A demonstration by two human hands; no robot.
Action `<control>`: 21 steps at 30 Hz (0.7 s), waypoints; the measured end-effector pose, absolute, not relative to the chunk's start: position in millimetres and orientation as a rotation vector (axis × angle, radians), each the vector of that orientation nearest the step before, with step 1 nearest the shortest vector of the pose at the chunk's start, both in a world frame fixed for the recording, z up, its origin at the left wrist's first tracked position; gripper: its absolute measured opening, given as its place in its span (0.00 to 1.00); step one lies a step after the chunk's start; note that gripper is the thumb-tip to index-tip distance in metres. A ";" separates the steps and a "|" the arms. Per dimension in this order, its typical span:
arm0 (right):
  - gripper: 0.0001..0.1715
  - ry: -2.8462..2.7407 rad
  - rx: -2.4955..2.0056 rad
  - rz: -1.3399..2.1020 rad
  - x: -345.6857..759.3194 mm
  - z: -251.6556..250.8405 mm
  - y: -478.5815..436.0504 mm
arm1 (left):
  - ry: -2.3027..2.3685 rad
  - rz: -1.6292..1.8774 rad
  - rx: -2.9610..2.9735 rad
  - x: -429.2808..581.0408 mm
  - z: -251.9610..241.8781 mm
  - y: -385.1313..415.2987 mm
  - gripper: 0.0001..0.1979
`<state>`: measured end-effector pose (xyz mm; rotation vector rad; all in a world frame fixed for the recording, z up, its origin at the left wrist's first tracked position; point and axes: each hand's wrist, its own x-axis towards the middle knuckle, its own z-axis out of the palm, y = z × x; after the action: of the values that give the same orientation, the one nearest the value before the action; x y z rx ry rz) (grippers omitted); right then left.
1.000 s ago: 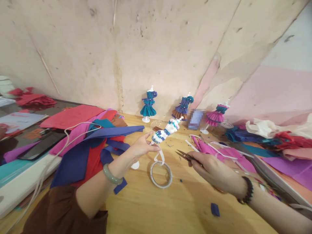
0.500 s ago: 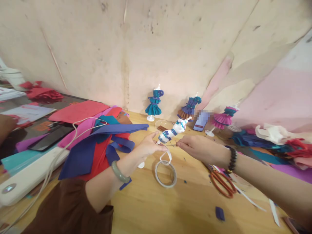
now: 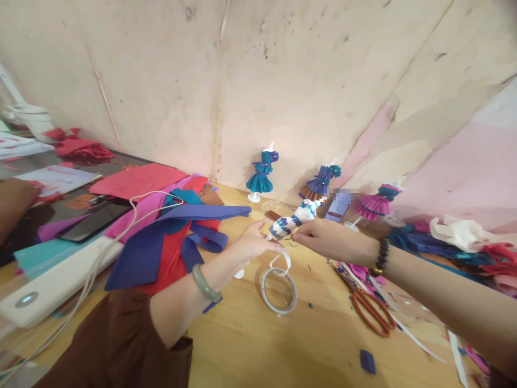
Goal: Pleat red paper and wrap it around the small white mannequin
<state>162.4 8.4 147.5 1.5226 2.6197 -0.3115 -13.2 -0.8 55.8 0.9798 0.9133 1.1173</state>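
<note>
My left hand (image 3: 259, 241) grips the lower end of a small mannequin (image 3: 293, 220), white with blue and teal patches, tilted with its neck up to the right. From under this hand a strip of tape leads down to a tape roll (image 3: 278, 291); whether the roll rests on the table I cannot tell. My right hand (image 3: 325, 237) is closed, its fingertips right against the mannequin's right side. What these fingers pinch, if anything, is hidden. Orange-handled scissors (image 3: 369, 310) lie below my right forearm.
Dressed mannequins, one in teal (image 3: 259, 175), one in blue and brown (image 3: 319, 182) and one in pink (image 3: 377, 202), stand by the wall. Fabric pieces (image 3: 137, 253) and a white device with a cable (image 3: 60, 280) lie left, a phone (image 3: 338, 206) behind, fabric scraps (image 3: 452, 231) right.
My right hand has come in against the mannequin, closing the small gap between them. My left hand keeps its hold. The whole view has shifted slightly.
</note>
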 end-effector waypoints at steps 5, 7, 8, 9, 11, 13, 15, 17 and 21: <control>0.25 2.582 1.556 -0.285 159.5 151.3 8.0 | 0.962 1.069 1.005 -13.3 64.0 -4.7 0.50; 0.24 2.623 1.521 -0.304 161.1 150.7 9.2 | 0.961 1.065 1.020 -13.1 63.7 -4.4 0.50; 0.24 2.642 1.506 -0.313 162.0 150.3 9.9 | 0.961 1.065 1.026 -12.9 62.7 -3.8 0.50; 0.24 2.657 1.499 -0.318 162.7 149.9 10.5 | 0.961 1.065 1.028 -12.8 61.1 -2.9 0.50; 0.24 2.668 1.499 -0.325 163.5 149.6 11.6 | 0.967 1.063 1.029 -12.6 57.0 -0.8 0.50; 0.24 2.681 1.490 -0.319 163.6 149.8 11.9 | 0.958 1.067 1.039 -12.7 52.7 1.2 0.50; 0.23 2.700 1.463 -0.311 163.4 150.1 11.5 | 0.938 1.074 1.058 -12.9 50.1 2.3 0.47; 0.22 2.715 1.447 -0.326 163.6 150.3 10.4 | 0.936 1.077 1.066 -13.1 50.1 2.0 0.45; 0.24 2.759 1.450 -0.488 168.4 151.0 7.2 | 0.987 1.080 1.049 -13.2 54.6 -0.5 0.43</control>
<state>168.4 7.2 151.0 1.4496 2.7592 -0.4884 -13.2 -0.5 54.6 1.0491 0.9869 1.0803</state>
